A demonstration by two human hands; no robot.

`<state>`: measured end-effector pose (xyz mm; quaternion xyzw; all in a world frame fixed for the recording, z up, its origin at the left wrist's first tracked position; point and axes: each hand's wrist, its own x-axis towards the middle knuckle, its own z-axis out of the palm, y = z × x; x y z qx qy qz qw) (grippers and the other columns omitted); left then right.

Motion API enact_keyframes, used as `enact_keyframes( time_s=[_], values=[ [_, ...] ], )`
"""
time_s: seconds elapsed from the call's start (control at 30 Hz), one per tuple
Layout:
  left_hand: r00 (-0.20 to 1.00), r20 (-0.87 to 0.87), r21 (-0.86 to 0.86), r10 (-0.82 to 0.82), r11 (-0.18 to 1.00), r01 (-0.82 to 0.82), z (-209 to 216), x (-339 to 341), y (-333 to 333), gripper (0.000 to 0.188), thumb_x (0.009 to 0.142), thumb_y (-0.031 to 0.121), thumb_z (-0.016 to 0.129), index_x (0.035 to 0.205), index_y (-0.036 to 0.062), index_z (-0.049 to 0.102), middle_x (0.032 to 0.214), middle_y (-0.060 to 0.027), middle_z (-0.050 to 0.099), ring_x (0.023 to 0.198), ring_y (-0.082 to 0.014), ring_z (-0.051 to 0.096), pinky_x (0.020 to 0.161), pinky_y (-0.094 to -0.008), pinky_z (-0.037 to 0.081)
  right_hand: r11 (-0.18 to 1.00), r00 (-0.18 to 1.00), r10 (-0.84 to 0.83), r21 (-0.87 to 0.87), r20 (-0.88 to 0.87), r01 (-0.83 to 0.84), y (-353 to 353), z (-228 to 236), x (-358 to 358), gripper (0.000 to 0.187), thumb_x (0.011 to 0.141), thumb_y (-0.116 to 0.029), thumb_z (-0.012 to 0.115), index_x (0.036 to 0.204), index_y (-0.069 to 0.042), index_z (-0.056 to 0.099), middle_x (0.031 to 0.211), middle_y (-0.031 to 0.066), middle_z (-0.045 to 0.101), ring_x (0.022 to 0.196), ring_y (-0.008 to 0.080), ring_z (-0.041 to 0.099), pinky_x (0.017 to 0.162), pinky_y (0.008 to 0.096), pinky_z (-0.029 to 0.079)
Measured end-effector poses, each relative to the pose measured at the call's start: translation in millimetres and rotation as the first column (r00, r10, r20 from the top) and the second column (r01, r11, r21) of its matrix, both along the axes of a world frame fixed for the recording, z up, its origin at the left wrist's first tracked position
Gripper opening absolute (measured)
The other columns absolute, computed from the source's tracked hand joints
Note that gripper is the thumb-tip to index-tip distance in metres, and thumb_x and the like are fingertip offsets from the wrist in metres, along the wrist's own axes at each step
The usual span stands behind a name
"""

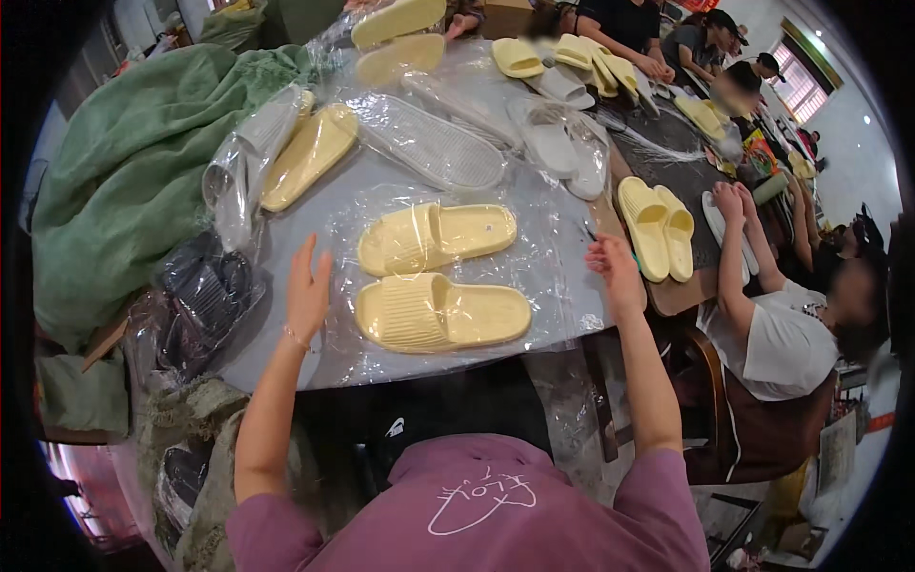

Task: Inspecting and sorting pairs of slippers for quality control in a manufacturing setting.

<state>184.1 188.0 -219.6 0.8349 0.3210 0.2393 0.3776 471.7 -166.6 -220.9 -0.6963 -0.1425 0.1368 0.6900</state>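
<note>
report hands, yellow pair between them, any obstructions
Left hand open. Right hand curled, grip unclear. Yellow slippers side by side, clear plastic around them. Bagged grey slipper just beyond.

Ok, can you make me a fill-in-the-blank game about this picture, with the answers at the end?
1. Directly between the left hand and the right hand lie ____ yellow slippers.
2. The big heap of cloth at the picture's left is coloured ____.
3. The nearest co-worker's shirt, at the picture's right, is coloured ____.
4. The dark bundle in clear plastic lies nearer the person's ____ hand.

Missing words: two; green; white; left.
</note>
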Motion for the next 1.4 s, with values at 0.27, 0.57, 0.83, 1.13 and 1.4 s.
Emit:
enact_keyframes(
  time_s=[0.27, 0.57, 0.83, 1.13, 1.4],
  values=[
    [0.924, -0.285, 0.29, -0.255, 0.896, 0.337, -26.9, -25.2, -63.7, 0.056, 0.092, 0.019, 0.046, 0.138, -0.0071, 0.027, 0.143, -0.0262, 0.027, 0.133, -0.0436, 0.023, 0.111, -0.0452, 0.02, 0.766, 0.882, 0.36, -0.443, -0.304, -0.466, 57.6, -29.5, -9.8, 0.03, 0.093, -0.029, 0.05, 0.099, 0.0, 0.055, 0.074, 0.0081, 0.06, 0.049, 0.0146, 0.057, 0.044, 0.0276, 0.046],
    [0.94, -0.272, 0.327, -0.207, 0.899, 0.292, -43.8, -23.5, -67.6, 0.058, 0.092, 0.02, 0.044, 0.14, -0.006, 0.024, 0.147, -0.0239, 0.021, 0.135, -0.041, 0.019, 0.112, -0.0446, 0.016, 0.638, 0.573, 0.57, -0.122, -0.589, -0.76, 39.8, -15.2, -5.7, 0.031, 0.093, -0.03, 0.05, 0.096, 0.0, 0.057, 0.078, 0.0066, 0.061, 0.054, 0.0092, 0.053, 0.048, 0.0233, 0.042],
    [0.998, 0.037, -0.134, 0.046, 0.99, -0.041, -62.1, -16.7, -19.4, 0.061, 0.087, 0.013, 0.057, 0.14, -0.0003, 0.031, 0.118, -0.0195, 0.055, 0.097, -0.0252, 0.057, 0.082, -0.0349, 0.046, 0.413, 0.271, 0.911, 0.687, -0.311, -0.598, 64.1, 13.3, -26.0, 0.027, 0.088, -0.019, 0.056, 0.106, 0.002, 0.06, 0.127, 0.0158, 0.052, 0.113, 0.0211, 0.056, 0.09, 0.0322, 0.049],
    [0.99, -0.068, -0.089, 0.123, 0.988, -0.129, -56.6, 3.9, -18.0, 0.032, 0.086, 0.028, 0.056, 0.104, 0.0029, 0.065, 0.095, -0.0168, 0.067, 0.089, -0.0313, 0.064, 0.08, -0.0389, 0.049, 0.481, 0.084, 0.872, -0.811, 0.483, -0.332, 132.1, -0.3, -25.5, 0.076, 0.07, -0.048, 0.071, 0.131, -0.009, 0.047, 0.124, 0.0153, 0.051, 0.117, 0.0342, 0.045, 0.102, 0.0454, 0.032],
    [0.978, -0.071, -0.099, 0.197, 0.974, -0.204, -52.3, 9.5, -18.7, 0.025, 0.085, 0.028, 0.054, 0.092, 0.0077, 0.068, 0.081, -0.0168, 0.065, 0.077, -0.034, 0.062, 0.071, -0.0392, 0.049, 0.612, 0.031, 0.781, -0.756, 0.623, -0.233, 169.4, -21.8, -63.8, 0.063, 0.068, -0.043, 0.071, 0.116, -0.006, 0.056, 0.111, 0.0143, 0.054, 0.105, 0.0357, 0.047, 0.09, 0.0467, 0.035]
  ],
)
